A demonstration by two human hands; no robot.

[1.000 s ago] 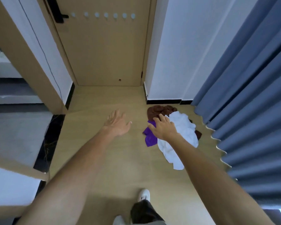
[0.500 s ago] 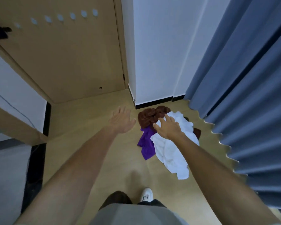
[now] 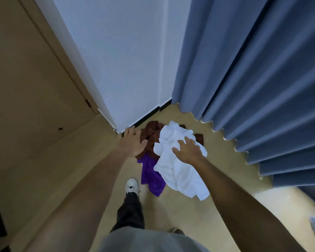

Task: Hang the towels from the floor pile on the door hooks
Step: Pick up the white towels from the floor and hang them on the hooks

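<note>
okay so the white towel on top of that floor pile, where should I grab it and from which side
Grip the white towel at its bunched upper folds, coming straight down from above with the right hand, which hovers open over that spot. It lies crumpled on top of the brown towel and purple towel, so a pinch of the raised folds should lift it alone; its flat lower end gives less to hold.
</note>
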